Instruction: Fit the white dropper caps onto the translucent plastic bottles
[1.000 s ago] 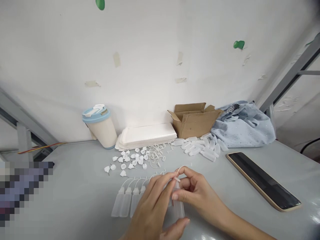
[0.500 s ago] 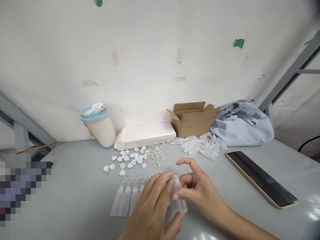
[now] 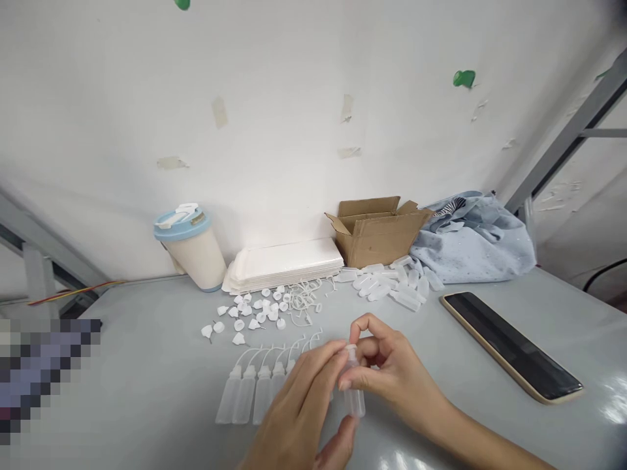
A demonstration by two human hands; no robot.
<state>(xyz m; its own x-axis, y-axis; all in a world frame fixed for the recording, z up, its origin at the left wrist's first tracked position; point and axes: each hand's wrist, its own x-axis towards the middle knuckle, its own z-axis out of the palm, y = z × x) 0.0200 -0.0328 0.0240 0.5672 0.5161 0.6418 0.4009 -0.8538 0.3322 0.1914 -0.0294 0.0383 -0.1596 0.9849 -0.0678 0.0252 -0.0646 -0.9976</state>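
Observation:
My left hand [image 3: 301,418] and my right hand [image 3: 392,375] both grip one small clear plastic bottle [image 3: 353,398], held upright above the grey table [image 3: 147,391]. The left thumb presses the bottle's base and the left fingertips touch its neck. The right thumb and fingers curl round its top. Just left of my hands, a row of several finished bottles [image 3: 249,395] with thin curved tips lies side by side.
Loose white caps [image 3: 249,313] and thin tips [image 3: 304,300] lie behind the row. Empty bottles [image 3: 392,284] are heaped before a cardboard box [image 3: 377,232]. Also present: a blue-lidded cup [image 3: 191,248], white trays [image 3: 284,264], blue cloth [image 3: 475,238], a phone [image 3: 509,346].
The thin curved tip seen pinched above the bottle a second ago is no longer visible. My right fingers opened, then closed again over the bottle's top.

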